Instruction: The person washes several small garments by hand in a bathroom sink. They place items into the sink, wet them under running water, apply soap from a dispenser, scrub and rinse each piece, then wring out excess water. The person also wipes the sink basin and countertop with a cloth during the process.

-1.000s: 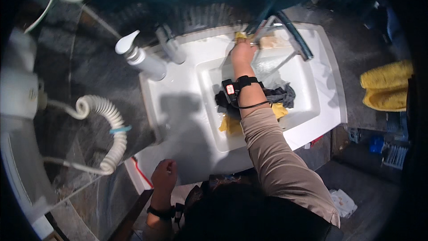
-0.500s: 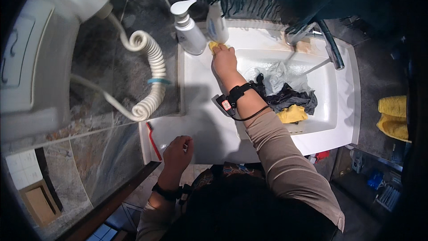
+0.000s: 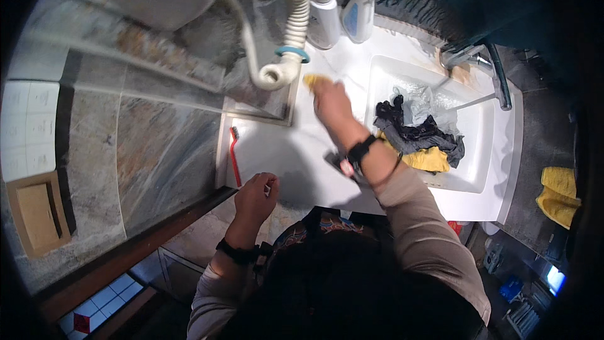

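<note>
My right hand (image 3: 332,104) is pressed to the white countertop (image 3: 277,145) left of the sink, closed over a small piece of yellow cloth (image 3: 309,82). Most of that cloth is hidden under the fingers. Just beyond it, at the back, stand a white pump bottle (image 3: 324,22) and a second white bottle (image 3: 359,16). My left hand (image 3: 257,200) hovers by the counter's front edge with its fingers curled in; nothing shows in them. Beside it lies a red-handled brush (image 3: 234,157).
Dark wet cloths (image 3: 421,129) and a yellow cloth (image 3: 428,159) lie in the white sink (image 3: 483,145), where the faucet (image 3: 503,88) runs. A coiled cream hose (image 3: 296,25) hangs at the back left. Yellow towels (image 3: 559,195) are at the far right.
My right hand has moved with the yellow cloth toward me and leftward, away from the bottles. The view has turned left. My left hand stays curled near the front edge.
</note>
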The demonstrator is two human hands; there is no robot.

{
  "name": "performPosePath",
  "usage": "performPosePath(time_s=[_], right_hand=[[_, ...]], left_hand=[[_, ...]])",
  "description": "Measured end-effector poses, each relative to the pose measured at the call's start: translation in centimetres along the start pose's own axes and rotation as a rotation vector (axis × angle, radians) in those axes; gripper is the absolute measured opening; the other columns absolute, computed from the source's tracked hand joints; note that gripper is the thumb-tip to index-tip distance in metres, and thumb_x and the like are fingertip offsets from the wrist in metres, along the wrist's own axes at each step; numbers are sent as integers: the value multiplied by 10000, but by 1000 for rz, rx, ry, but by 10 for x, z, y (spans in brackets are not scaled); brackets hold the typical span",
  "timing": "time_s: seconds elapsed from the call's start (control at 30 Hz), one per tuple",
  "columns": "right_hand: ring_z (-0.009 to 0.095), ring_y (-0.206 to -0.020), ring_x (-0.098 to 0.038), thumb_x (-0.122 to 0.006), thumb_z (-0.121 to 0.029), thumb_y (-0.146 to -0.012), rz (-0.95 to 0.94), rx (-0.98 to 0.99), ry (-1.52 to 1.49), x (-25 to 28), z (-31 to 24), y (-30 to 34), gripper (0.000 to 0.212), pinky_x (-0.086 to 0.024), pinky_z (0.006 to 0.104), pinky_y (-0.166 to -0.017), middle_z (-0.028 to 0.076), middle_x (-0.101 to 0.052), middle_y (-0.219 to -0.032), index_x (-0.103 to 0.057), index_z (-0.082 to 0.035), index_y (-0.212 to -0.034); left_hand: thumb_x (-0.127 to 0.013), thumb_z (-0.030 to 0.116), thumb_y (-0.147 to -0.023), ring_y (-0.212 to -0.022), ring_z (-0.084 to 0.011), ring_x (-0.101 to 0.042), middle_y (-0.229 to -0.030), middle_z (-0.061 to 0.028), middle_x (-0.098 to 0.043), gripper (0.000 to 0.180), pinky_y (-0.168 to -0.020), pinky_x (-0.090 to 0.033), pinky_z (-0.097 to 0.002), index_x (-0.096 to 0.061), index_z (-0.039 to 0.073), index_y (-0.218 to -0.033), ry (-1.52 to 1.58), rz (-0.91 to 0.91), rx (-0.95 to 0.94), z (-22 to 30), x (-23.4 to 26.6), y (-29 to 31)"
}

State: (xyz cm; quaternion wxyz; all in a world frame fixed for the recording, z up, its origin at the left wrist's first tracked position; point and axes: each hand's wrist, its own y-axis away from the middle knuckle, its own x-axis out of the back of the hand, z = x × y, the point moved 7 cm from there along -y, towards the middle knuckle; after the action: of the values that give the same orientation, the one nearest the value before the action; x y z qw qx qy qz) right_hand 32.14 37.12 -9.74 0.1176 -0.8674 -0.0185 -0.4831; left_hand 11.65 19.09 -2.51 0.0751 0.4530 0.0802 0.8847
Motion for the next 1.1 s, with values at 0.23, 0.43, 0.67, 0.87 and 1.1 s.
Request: performPosePath(time_s=[0.23, 0.43, 0.67, 0.87, 1.1], right_hand=[[309, -894, -560, -547, -64, -754, -398, 208, -442, -59, -92, 113, 373, -497, 385, -770, 66, -610, -1127, -642, -163, -1100], [258, -1039, -565, -501, -140, -830, -313, 590, -278, -95, -155, 78, 275, -434, 407, -895, 87, -601, -1130, -620, -144, -1078], [175, -1018, -569, -477, 59, -822, -951, -112, -1133, -59, -99, 120, 502, -475, 320, -848, 76, -582, -1126, -438, -81, -1303], [235, -1069, -594, -434, 66, -819, -899, -547, -1839, -14, -80, 125, 460, -533, 318, -872, 118, -537, -1211, -425, -51, -1264], [295, -1084, -586, -412, -211, -943, -890, -736, -1942, 25, -40, 146, 386, -538, 431, -855, 149, -542, -1183, -426, -29, -1283]], left_hand=[[-591, 272, -863, -716, -240, -643, -856, -80, -650, 191, -637, -509, -373, -626, 109, -954, -46, -17, 190, -45, -1, 10], [-584, 216, -858, -740, -262, -653, -846, -107, -656, 183, -680, -516, -375, -616, 113, -1005, -39, 42, 217, -79, -9, -3], [-585, 132, -883, -872, -164, -608, -1030, -84, -619, 310, -752, -506, -330, -523, 102, -1185, 416, 125, 77, -87, -16, -12], [-634, 103, -865, -976, -147, -551, -1181, -76, -532, 491, -840, -468, -282, -410, 79, -1301, 1011, -299, 274, -26, -48, -19], [-624, 112, -882, -901, -139, -565, -985, -63, -582, 236, -780, -479, -277, -488, 39, -1060, 739, -234, 18, 35, -68, -50]])
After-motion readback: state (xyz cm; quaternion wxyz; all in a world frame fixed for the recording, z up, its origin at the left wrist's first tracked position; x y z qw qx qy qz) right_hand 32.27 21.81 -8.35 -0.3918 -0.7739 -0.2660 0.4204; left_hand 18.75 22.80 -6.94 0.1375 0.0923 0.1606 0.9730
